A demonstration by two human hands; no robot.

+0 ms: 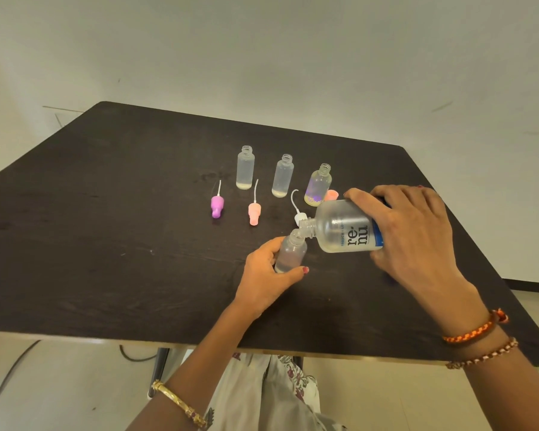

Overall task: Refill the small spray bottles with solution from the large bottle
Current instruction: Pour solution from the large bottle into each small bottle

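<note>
Two hands (large bottle (347, 227) right (414, 231), small bottle (290, 251) left (269, 275))

A plain room, home or office I cannot tell: a dark wooden table (106, 213) against a bare off-white wall (262, 57), pale floor tiles (59, 384) and a loose cable (10, 371) underneath.
</note>
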